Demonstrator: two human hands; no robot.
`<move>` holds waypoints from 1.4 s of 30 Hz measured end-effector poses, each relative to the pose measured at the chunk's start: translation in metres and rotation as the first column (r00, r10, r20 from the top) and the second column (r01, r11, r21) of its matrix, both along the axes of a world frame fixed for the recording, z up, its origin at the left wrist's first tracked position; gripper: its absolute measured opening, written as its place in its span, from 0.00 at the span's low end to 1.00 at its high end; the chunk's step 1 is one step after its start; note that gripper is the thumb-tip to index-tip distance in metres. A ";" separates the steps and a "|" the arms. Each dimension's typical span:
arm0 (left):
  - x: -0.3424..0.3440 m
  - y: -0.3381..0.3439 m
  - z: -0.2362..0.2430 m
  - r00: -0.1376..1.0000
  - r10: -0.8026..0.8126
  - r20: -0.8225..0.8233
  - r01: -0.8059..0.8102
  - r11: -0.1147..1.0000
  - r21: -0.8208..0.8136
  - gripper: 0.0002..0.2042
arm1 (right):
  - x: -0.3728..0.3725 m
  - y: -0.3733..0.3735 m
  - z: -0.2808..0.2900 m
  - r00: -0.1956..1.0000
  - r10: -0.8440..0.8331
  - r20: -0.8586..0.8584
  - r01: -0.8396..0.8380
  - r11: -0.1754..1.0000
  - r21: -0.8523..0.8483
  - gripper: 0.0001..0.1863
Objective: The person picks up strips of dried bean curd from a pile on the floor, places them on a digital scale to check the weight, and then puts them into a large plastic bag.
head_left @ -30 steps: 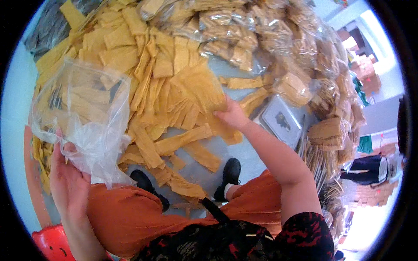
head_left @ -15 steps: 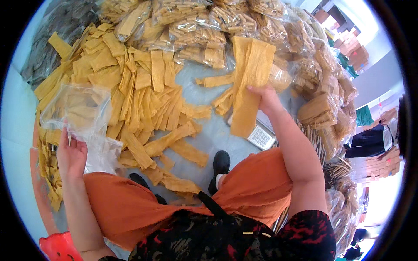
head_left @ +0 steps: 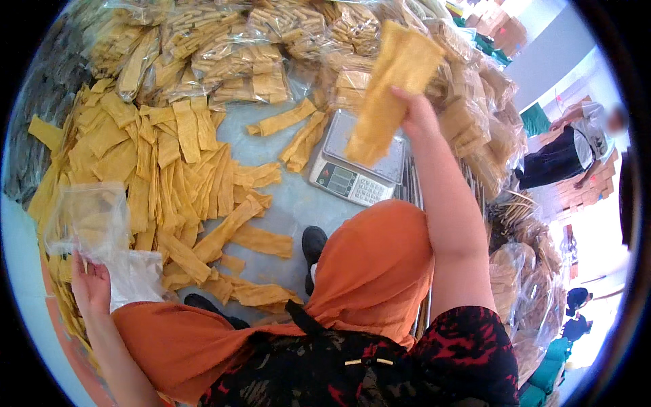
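Note:
My right hand [head_left: 417, 119] grips a bundle of wide, flat yellow sheets [head_left: 393, 78], possibly dried bean curd, its fingers closed around the right edge. The sheets hang tilted above a digital scale [head_left: 337, 179], hiding part of the metal pan. At the left, my left hand [head_left: 92, 288] pinches the edge of a clear plastic bag [head_left: 91, 214]. The bag looks limp and see-through, lying over the loose heap of yellow strips [head_left: 166, 163]. More white plastic bags [head_left: 135, 275] lie beside that hand.
Clear bags packed with yellow strips [head_left: 234, 64] are stacked along the back and the right side [head_left: 468, 122]. Grey plastic sheeting [head_left: 54, 102] lies far left. Loose strips [head_left: 281, 121] rest left of the scale. Another person [head_left: 576, 139] stands beyond at the right.
My right hand has lifted the sheets up and away, so the scale now shows much more. My view has shifted right. The left hand still holds the bag.

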State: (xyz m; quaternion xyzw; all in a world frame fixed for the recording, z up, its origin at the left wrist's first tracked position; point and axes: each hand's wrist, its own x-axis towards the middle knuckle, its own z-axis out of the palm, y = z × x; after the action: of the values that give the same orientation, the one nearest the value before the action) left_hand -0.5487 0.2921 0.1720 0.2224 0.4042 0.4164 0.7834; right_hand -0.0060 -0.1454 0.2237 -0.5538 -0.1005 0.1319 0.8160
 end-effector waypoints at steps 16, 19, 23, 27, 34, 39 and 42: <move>0.011 -0.018 -0.009 0.981 -0.098 -0.168 0.102 0.995 0.017 0.11 | -0.155 -0.130 -0.289 0.668 0.362 -0.650 -0.713 0.063 -0.698 0.27; 0.018 -0.017 -0.013 0.969 0.003 -0.246 -0.006 1.000 -0.013 0.11 | -0.128 -0.130 -0.289 0.761 0.319 -0.565 -0.648 0.346 -0.678 0.26; 0.019 -0.012 -0.017 0.963 -0.104 -0.247 0.116 0.993 0.034 0.10 | -0.080 -0.117 -0.259 0.884 0.238 -0.403 -0.361 0.895 -0.263 0.25; 0.004 0.006 -0.028 0.932 0.012 -0.362 -0.017 1.000 -0.013 0.11 | -0.041 -0.103 -0.241 0.918 -0.192 -0.347 0.180 0.981 -0.067 0.25; -0.017 0.037 -0.048 0.948 -0.158 -0.278 0.174 0.984 0.036 0.15 | 0.018 -0.113 -0.272 0.817 -0.230 -0.529 0.299 0.953 0.048 0.24; -0.003 0.032 -0.043 0.935 -0.132 -0.328 0.154 0.987 0.042 0.15 | 0.056 -0.080 -0.286 0.826 -0.261 -0.500 0.315 0.949 0.026 0.23; 0.009 0.025 -0.040 0.938 -0.113 -0.329 0.125 0.992 0.017 0.15 | 0.087 -0.074 -0.288 0.853 -0.274 -0.444 0.316 0.949 0.022 0.22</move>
State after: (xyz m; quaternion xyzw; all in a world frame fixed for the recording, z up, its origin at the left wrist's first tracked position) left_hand -0.5394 0.3174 0.1318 0.3273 0.5066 0.3332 0.7247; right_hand 0.0810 -0.2194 -0.0639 -0.4798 0.1645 0.1208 0.8533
